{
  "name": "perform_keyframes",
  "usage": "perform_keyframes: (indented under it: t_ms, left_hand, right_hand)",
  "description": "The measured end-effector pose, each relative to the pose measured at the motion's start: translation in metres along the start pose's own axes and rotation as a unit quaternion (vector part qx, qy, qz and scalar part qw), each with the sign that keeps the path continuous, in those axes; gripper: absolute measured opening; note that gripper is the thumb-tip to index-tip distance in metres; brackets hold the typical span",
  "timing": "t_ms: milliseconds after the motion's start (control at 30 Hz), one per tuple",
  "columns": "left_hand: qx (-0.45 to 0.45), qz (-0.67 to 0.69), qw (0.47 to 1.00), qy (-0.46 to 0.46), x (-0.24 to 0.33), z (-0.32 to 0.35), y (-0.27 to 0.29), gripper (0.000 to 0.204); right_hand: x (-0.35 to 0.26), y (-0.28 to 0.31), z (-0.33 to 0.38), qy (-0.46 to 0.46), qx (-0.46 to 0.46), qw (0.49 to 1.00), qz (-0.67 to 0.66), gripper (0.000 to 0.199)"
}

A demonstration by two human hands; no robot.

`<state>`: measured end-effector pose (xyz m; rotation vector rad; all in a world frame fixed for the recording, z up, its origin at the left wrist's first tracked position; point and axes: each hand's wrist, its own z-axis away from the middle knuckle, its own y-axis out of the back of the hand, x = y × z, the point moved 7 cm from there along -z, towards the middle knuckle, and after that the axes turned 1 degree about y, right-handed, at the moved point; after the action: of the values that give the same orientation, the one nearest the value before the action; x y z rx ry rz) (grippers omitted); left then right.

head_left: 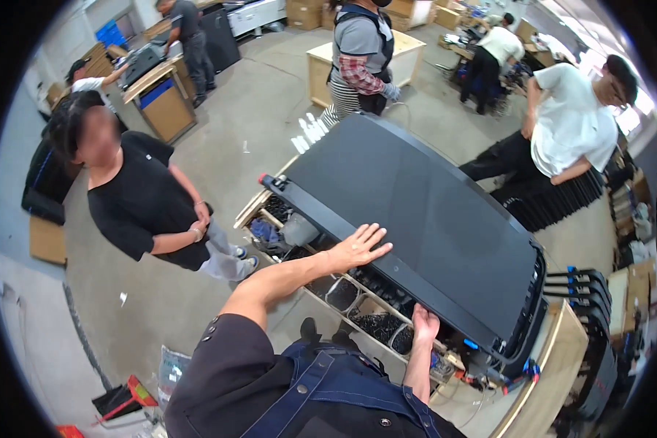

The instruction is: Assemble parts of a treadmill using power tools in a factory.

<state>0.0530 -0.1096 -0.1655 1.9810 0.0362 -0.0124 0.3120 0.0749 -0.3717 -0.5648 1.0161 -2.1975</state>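
A large, flat dark grey panel with a black border lies across a wooden workbench in front of me. My left hand rests on its near edge, fingers spread out and nothing held. Farther right, my right hand is at the same edge from below, its fingers curled against the rim; the fingertips are partly hidden. Beneath the near edge, open wooden compartments hold small black parts. A blue-handled tool and other hand tools lie by the panel's right corner.
A person in black stands at the left, and another in a white shirt is beyond the panel on the right. Someone in a grey vest stands behind it. Stacked black parts and a wooden board are at the right.
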Motion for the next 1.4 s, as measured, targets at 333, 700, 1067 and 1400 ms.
perform_keyframes:
  t_ms: [333,700,1067,1400]
  left_hand:
    - [0.049,0.053,0.988,-0.139,0.057,-0.036,0.263,0.057]
    - [0.116,0.022,0.993,-0.031,-0.011,-0.238,0.323,0.055]
    - [-0.044,-0.011,0.999,0.02,-0.15,-0.466,0.149,0.053]
    - [-0.223,0.09,0.968,0.072,-0.223,-0.408,-0.226,0.062]
  right_hand:
    - [0.022,-0.14,0.262,0.19,-0.108,0.975,0.032,0.022]
    - [-0.033,-0.003,-0.039,0.11,0.133,0.985,0.022,0.019]
    - [-0.058,-0.141,-0.072,0.311,-0.354,0.877,0.093,0.036]
    - [-0.058,0.003,0.02,0.173,0.104,0.969,-0.146,0.025]
